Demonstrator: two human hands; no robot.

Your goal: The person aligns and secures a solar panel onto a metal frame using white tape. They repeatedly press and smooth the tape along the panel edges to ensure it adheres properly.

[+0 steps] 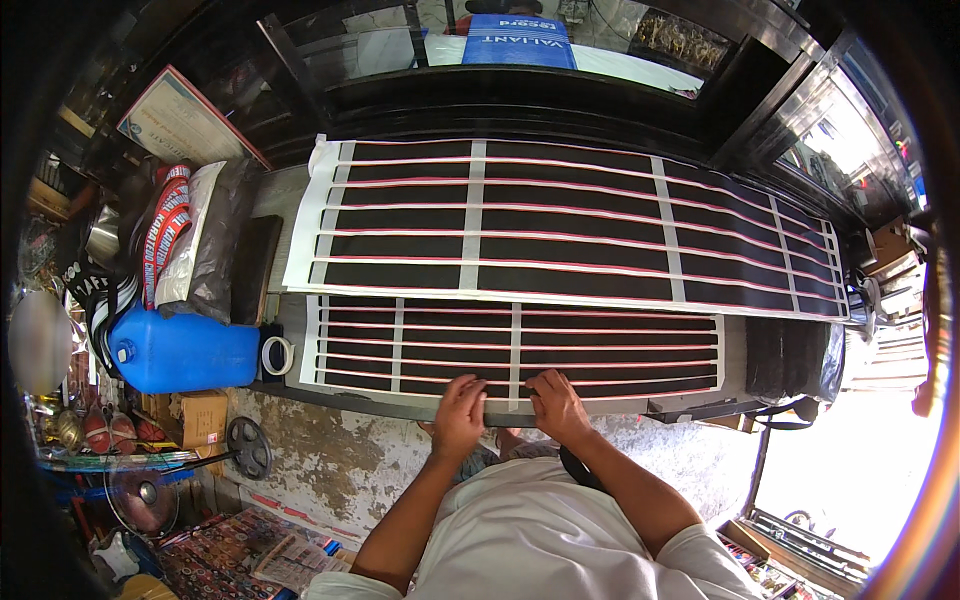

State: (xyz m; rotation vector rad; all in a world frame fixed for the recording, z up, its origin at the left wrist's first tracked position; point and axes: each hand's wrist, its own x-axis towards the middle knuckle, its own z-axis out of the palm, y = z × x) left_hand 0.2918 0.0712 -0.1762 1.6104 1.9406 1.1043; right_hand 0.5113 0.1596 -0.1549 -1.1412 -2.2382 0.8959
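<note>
A worker in a white shirt stands at a worktop, L hand and R hand both at the near edge of the small sheet, one to each side of its middle cross-tape. Fingers are bent on both; can't tell if either pinches the edge or only presses it. The small sheet, black w/ red-and-white strips running lengthwise, lies flat along the worktop's near side, directly before the worker. Step in hand, by the look of it: lining up or pressing down the nearest strip by the cross-tape. Next move prob. calls for light, even fingertip pressure along that edge, L hand steadying while R hand works outward, w/o dragging the strips out of parallel. At L, a tape roll sits beside a blue jug; at R, a black bundle in clear plastic. Just beyond, the large sheet, similarly striped, runs well past the small sheet's R end. Farther back at L, a red ribbon w/ white lettering hangs near a framed paper; behind glass, a blue box.
</note>
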